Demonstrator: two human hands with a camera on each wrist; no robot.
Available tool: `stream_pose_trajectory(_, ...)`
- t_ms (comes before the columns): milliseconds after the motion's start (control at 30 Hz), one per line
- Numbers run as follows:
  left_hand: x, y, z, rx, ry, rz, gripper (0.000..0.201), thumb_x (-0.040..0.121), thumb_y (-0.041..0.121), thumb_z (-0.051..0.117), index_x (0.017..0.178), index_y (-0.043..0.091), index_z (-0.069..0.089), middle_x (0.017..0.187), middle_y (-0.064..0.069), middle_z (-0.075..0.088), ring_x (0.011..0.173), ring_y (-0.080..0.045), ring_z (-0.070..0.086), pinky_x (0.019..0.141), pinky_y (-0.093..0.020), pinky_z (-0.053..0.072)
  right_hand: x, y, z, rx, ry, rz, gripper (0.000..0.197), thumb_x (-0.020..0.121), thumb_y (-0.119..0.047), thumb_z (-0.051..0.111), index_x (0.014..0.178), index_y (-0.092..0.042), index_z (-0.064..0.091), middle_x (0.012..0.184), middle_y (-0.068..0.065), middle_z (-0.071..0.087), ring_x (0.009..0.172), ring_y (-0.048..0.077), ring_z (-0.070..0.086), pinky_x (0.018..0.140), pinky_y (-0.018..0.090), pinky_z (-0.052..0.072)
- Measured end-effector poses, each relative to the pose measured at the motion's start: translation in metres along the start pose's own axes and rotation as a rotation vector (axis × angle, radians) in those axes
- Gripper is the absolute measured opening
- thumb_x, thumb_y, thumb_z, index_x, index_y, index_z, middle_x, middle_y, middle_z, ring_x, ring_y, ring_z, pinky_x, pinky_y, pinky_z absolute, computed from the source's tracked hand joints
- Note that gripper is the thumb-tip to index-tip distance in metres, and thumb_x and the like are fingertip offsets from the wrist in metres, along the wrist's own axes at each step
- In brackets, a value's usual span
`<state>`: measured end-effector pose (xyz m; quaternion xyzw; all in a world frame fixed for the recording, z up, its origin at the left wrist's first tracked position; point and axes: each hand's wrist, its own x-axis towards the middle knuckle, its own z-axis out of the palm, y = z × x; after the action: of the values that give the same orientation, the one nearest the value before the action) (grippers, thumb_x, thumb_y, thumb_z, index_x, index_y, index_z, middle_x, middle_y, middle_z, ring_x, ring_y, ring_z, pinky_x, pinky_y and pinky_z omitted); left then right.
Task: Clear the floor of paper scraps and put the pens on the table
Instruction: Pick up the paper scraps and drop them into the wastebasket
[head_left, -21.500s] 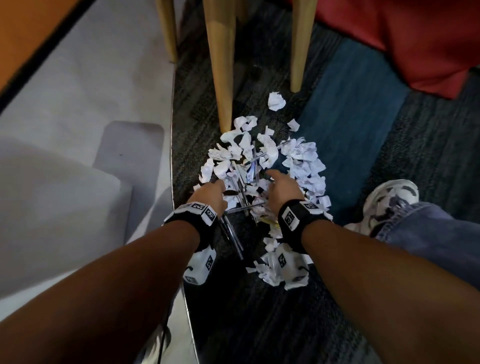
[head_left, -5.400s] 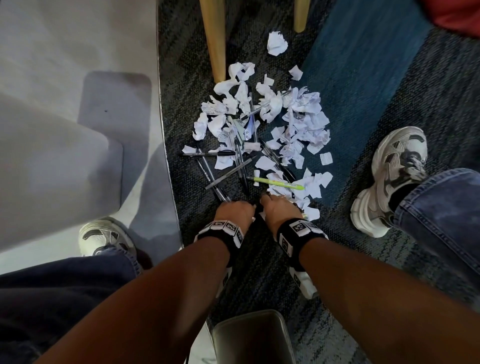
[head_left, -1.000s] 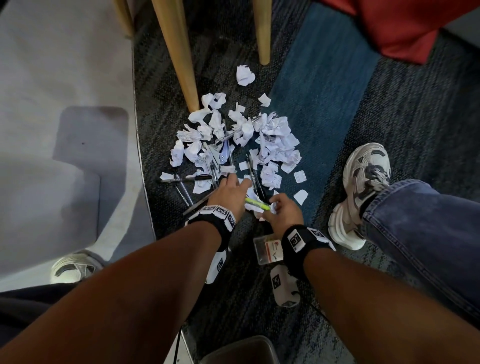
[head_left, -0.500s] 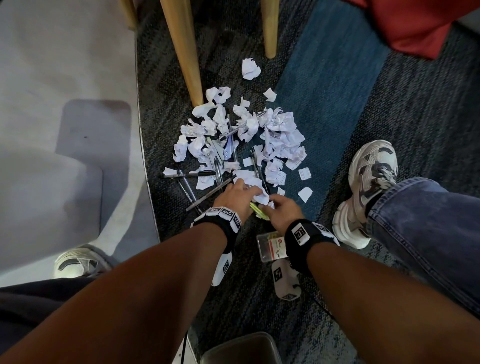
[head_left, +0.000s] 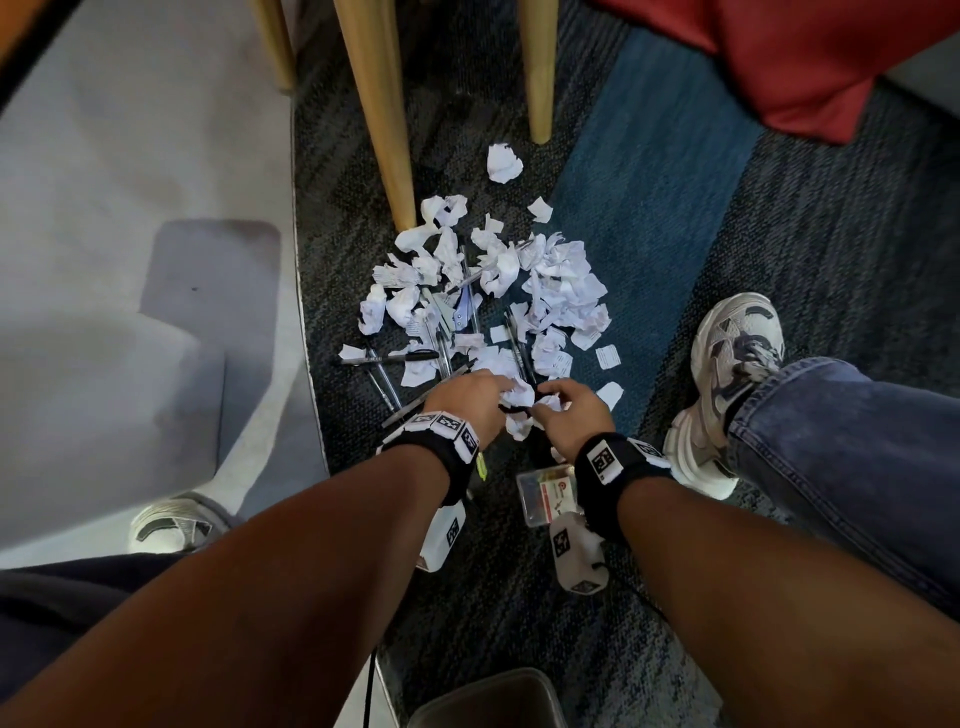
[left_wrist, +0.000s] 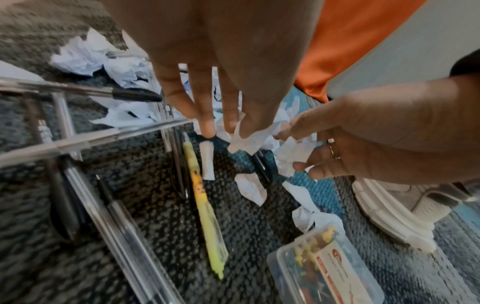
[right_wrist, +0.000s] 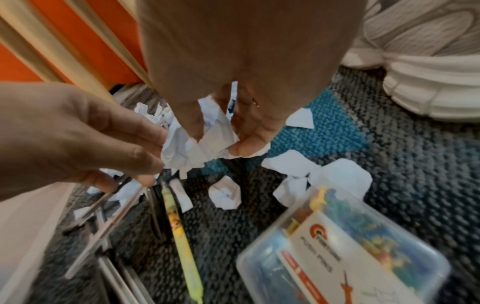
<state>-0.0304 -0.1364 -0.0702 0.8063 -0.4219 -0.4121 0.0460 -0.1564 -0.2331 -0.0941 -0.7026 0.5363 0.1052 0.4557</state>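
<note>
- Pens (head_left: 387, 358) lay at centre-left of the head view, long axes mostly slanting up the frame, nearest the left hand (head_left: 470, 402).
- That hand pinched a scrap (left_wrist: 245, 139).
- The right hand (head_left: 574, 415) clutched crumpled paper (right_wrist: 205, 144).
- The pile (head_left: 550, 291) lay just above both hands.
- The bin (head_left: 483, 699) sat at bottom centre.

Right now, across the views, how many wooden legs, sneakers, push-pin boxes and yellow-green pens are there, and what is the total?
wooden legs: 3
sneakers: 2
box of push pins: 1
yellow-green pen: 1
Total: 7
</note>
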Motion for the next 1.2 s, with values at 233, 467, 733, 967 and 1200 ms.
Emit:
stream_pose_trajectory(233,-0.023,-0.005,-0.028,-0.082,0.113,-0.045,0.036,0.09,0.021,0.064,0.125,0.018,0.061,0.124,-0.005,0.065,0.113,-0.022,0.059,0.092,-0.028,0.046,-0.031,-0.044,-0.023,-0.048,0.012,-0.115,0.028,0.087,-0.023,0.067,0.114,-0.015,0.066,0.108,0.007,0.06,0.101,0.024,0.058,0.084,0.027,0.044)
stream_pose_trajectory(467,-0.065,0.002,-0.07,-0.152,0.273,-0.086,0.04,0.093,0.033,0.051,0.129,0.016,0.057,0.116,-0.012,0.056,0.104,-0.029,0.057,0.087,-0.034,0.049,-0.062,-0.079,-0.046,-0.111,0.073,-0.197,0.031,0.091,-0.012,0.055,0.122,-0.018,0.059,0.096,0.015,0.066,0.095,0.032,0.062,0.076,0.025,0.044)
stream_pose_trajectory(733,-0.131,0.0,-0.131,-0.25,0.521,-0.136,0.023,0.092,0.026,0.049,0.104,0.011,0.063,0.103,-0.012,0.066,0.098,-0.032,0.061,0.079,-0.032,0.048,-0.099,-0.141,-0.056,-0.073,0.095,-0.345,0.03,0.09,-0.012,0.062,0.119,-0.019,0.059,0.111,0.008,0.066,0.1,0.024,0.062,0.082,0.021,0.044)
stream_pose_trajectory(967,-0.216,-0.046,-0.2,-0.28,0.756,-0.211,0.018,0.09,0.027,0.053,0.085,0.015,0.065,0.084,-0.011,0.07,0.084,-0.033,0.063,0.068,-0.032,0.045,-0.141,-0.247,-0.035,-0.118,0.016,-0.619,0.031,0.084,-0.021,0.072,0.115,-0.024,0.068,0.115,0.005,0.068,0.106,0.02,0.062,0.089,0.024,0.048)
stream_pose_trajectory(1200,-0.302,-0.134,-0.246,-0.4,1.001,-0.421,0.016,0.087,0.024,0.055,0.075,0.014,0.058,0.067,-0.003,0.056,0.075,-0.031,0.055,0.063,-0.03,0.038,-0.197,-0.34,0.041,-0.221,-0.095,-0.931,0.03,0.09,-0.008,0.058,0.118,-0.015,0.065,0.11,0.005,0.064,0.094,0.016,0.057,0.066,-0.003,0.033)
